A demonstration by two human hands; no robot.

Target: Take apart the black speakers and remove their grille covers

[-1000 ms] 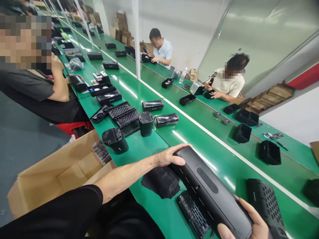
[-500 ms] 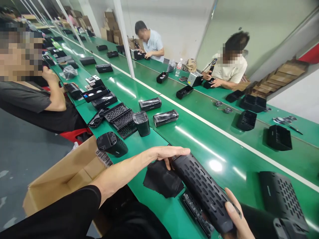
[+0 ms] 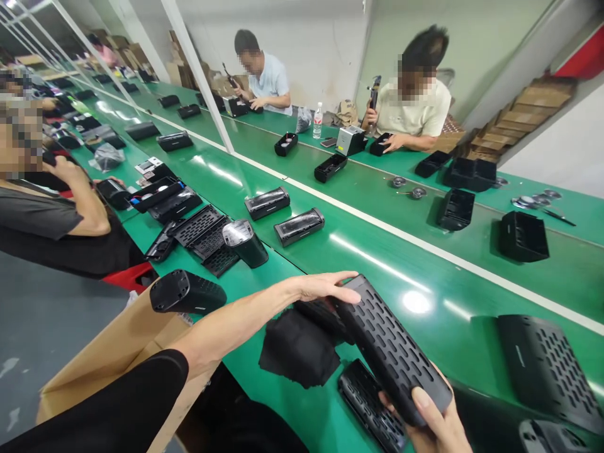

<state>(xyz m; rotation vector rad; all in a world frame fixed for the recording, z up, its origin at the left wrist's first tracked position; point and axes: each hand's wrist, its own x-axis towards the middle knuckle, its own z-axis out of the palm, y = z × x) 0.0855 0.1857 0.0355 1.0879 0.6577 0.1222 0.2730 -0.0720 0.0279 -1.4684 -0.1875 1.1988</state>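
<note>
The long black plastic housing [image 3: 394, 343] is a rounded, box-like shape, its upturned face pierced with staggered rows of elongated slots. It sits slantwise between the person's two hands, one end pointing away and the other toward the body. The left hand [image 3: 325, 288] grips the far end, thumb laid over the corner; the right hand [image 3: 438, 415] is clamped around the near end, thumb pressed on the slotted face and fingers curled below.

Just left of the housing, a stack of thin, dark, cloth-like sheets [image 3: 299, 349] lies on the glossy green desk [image 3: 302, 261]; a black slotted plastic panel [image 3: 372, 409] is beside its near end. Another black slotted housing [image 3: 550, 371] stands well to the right.

A white strip [image 3: 406, 238] runs lengthwise along the desk. Across it sit a person in a light-blue shirt [image 3: 276, 78] and a person in a pale yellow shirt [image 3: 406, 113]. An open brown cardboard box [image 3: 94, 371] stands by the near edge at left, and brown cartons [image 3: 523, 116] are piled at far right.
</note>
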